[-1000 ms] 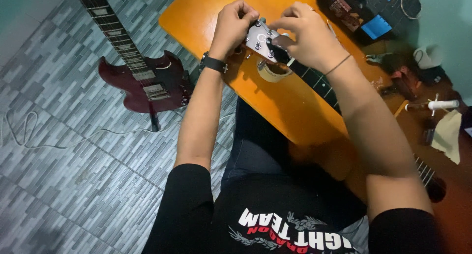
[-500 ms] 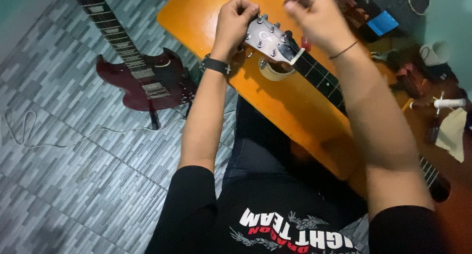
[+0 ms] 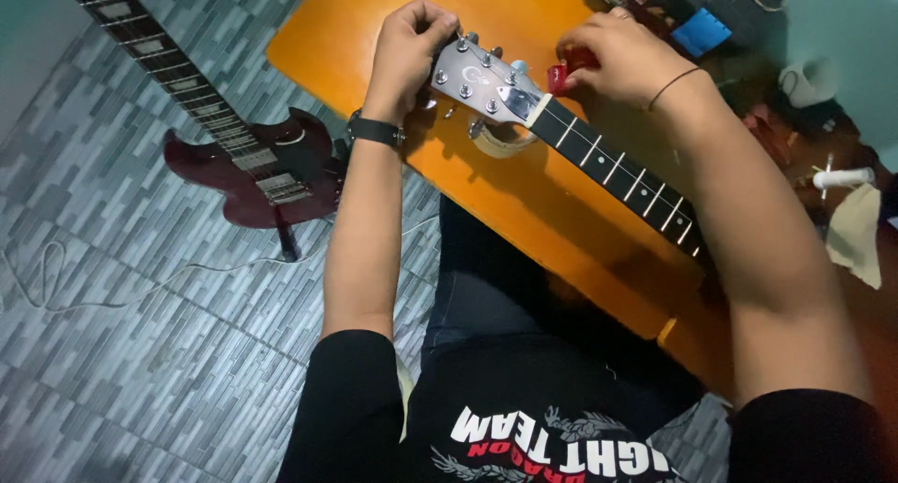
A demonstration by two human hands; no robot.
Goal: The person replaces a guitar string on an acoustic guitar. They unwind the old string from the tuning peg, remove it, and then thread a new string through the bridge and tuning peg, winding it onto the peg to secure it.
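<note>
Left grip clasps headstock end; right hand beside it.

You've got 1 view only, the camera on your head, so no second view shares any of this scene. It looks steeply down over your chest and lap, close in on your arms. Your black shirt fills 6 o'clock, and the orange table runs from 12 o'clock down to 4 o'clock. Your left hand sits just left of 12 o'clock and your right hand near 1 o'clock, both high in frame, close to the top edge. The tiled floor takes 7 to 10 o'clock, with the red guitar lying at 10 o'clock.
</note>
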